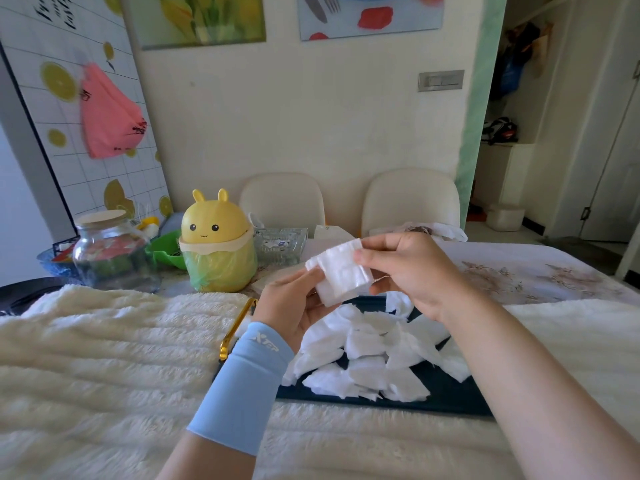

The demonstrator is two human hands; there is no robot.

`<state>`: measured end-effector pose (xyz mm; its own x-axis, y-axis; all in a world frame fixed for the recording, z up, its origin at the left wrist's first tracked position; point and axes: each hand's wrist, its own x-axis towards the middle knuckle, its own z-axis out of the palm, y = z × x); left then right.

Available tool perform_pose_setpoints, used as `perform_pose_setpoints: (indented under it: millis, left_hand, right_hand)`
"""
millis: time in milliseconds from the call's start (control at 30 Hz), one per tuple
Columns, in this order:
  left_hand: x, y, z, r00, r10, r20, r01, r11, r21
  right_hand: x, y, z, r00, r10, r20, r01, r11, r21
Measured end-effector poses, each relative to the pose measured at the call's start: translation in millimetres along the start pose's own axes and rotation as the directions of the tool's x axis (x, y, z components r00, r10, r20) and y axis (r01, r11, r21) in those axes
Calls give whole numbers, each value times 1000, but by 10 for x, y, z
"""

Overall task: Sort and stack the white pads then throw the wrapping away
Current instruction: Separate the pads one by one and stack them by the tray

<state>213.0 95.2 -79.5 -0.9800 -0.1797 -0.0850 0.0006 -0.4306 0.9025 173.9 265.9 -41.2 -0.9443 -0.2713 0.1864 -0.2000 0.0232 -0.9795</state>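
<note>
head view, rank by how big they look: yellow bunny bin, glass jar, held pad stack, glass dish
1. yellow bunny bin
2. glass jar, only slightly smaller
3. held pad stack, nearer the camera, so likely flattered
4. glass dish, partly behind the bin

2 arms in view. left forearm [207,459]: light-blue stretch sleeve [242,386], wrist to mid-forearm, white logo print [266,344] near wrist hem. right forearm [519,368] bare to frame edge. left hand [294,306], right hand [412,271] bare.

Both hands [349,282] gripping stack of white pads [341,271] — loose pads [374,355] below
</note>
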Motion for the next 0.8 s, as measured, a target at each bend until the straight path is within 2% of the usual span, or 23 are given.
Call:
perform_pose_setpoints:
  millis: [300,400,467,567,633,733,800]
  left_hand:
    - [-59,47,62,988,-25,154,21,999,27]
    - [-49,26,56,994,24,108,-34,995,92]
    - [-27,2,49,998,24,57,-28,998,62]
    - [-4,-4,40,1000,-19,25,20,999,-28]
    - [5,1,20,999,-38,6,38,996,-81]
    - [26,-8,-30,998,-10,-67,5,997,-76]
    - [28,-16,-43,996,12,-87,-16,999,-44]
  right_hand:
    - [24,59,25,988,-50,-146,23,983,-184]
    - [36,68,26,986,-32,-163,0,982,-190]
    - [36,72,36,989,-10,-149,-14,987,-163]
    - [12,46,43,991,35,-127,-38,999,-24]
    - [20,32,12,979,51,-196,-40,997,60]
    - [66,15,-101,942,12,-335,16,997,80]
    - [57,-17,-139,960,-15,-280,43,995,93]
